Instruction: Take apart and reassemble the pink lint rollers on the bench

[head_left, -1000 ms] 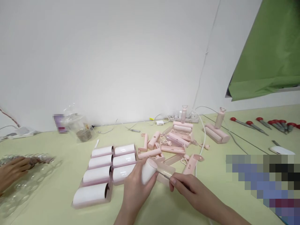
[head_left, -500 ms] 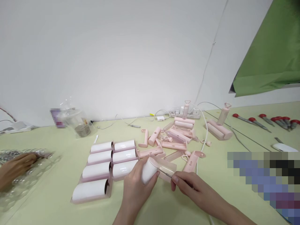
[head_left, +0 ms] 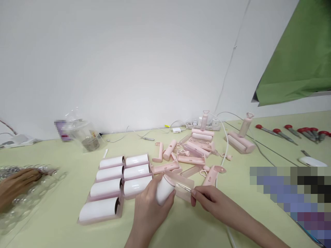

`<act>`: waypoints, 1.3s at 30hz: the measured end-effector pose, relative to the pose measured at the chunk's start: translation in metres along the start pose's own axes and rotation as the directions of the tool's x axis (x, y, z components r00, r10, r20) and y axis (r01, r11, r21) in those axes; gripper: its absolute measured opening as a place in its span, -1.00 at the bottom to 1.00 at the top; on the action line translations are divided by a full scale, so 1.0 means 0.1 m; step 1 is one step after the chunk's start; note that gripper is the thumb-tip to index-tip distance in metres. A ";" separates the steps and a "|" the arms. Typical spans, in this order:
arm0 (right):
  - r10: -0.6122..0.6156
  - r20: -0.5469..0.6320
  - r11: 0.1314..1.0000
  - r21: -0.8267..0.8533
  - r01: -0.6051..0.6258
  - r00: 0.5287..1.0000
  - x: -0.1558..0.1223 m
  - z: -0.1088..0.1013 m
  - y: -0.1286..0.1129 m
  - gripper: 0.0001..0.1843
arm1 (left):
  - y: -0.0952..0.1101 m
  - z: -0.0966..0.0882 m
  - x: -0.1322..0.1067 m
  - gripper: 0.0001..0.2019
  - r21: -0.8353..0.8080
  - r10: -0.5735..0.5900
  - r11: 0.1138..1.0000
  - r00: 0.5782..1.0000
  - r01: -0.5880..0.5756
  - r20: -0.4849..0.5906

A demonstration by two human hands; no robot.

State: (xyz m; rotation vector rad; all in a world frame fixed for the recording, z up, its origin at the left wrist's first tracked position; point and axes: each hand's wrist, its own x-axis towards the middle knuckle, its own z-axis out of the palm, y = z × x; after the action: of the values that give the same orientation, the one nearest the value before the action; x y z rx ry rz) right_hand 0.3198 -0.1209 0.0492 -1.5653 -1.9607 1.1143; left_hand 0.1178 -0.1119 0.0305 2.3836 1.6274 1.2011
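Observation:
My left hand (head_left: 152, 206) is closed round a white lint roller roll (head_left: 165, 189) with a pale pink end, tilted up above the table. In my right hand (head_left: 208, 199) a slim silver metal tool (head_left: 184, 187) is pinched between thumb and fingers, its tip pointing at the roll's pink end with a small gap between; its exact kind is unclear. Behind the tool lies a translucent pink cover (head_left: 184, 198). Left of my hands, several white rolls (head_left: 99, 210) sit in pink holders in two columns. Several loose pink roller parts (head_left: 191, 159) are heaped beyond my hands.
Two upright pink lint rollers (head_left: 241, 137) stand at the back right. A white cable (head_left: 227, 137) runs past a power strip (head_left: 204, 127). Red-ended tools (head_left: 284, 136) lie at right. Another person's hand (head_left: 20, 182) rests on bubble wrap (head_left: 28, 206) at left, near a plastic tub (head_left: 89, 137).
The metal tool's tip has drawn slightly away from the roll's pink end, and my right hand has shifted a little. My left hand keeps hold of the roll.

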 end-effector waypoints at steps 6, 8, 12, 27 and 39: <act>-0.018 0.012 1.000 0.007 0.018 1.000 -0.03 -0.08 -0.04 -0.54 | -0.01 0.02 -0.01 -0.59 0.129 -0.020 0.992 0.999 0.013 0.048; -0.017 0.062 0.999 0.034 0.015 0.998 -0.06 -0.05 -0.07 -0.54 | 0.00 0.03 -0.01 -0.58 0.105 -0.030 0.994 0.997 0.022 0.073; -0.018 0.090 0.995 0.096 0.009 0.996 -0.06 0.05 -0.06 -0.53 | 0.01 0.03 -0.02 -0.58 0.094 -0.046 0.995 0.995 0.038 0.084; -0.122 -0.460 0.938 0.236 0.253 0.880 0.01 -0.33 -0.06 -0.63 | -0.01 -0.01 0.05 -0.55 -0.097 -0.058 0.993 0.993 0.068 0.100; -0.456 -0.475 0.886 -0.170 0.430 0.752 -0.08 -0.49 -0.35 -0.86 | 0.49 0.17 0.59 -0.63 -0.597 0.119 0.794 0.933 0.115 0.339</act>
State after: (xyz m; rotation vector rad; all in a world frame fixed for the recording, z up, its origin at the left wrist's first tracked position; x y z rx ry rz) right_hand 0.3358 -0.1135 0.1071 -1.1531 -1.8484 0.4029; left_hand 0.1758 -0.0807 0.0723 2.0155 0.9298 0.9983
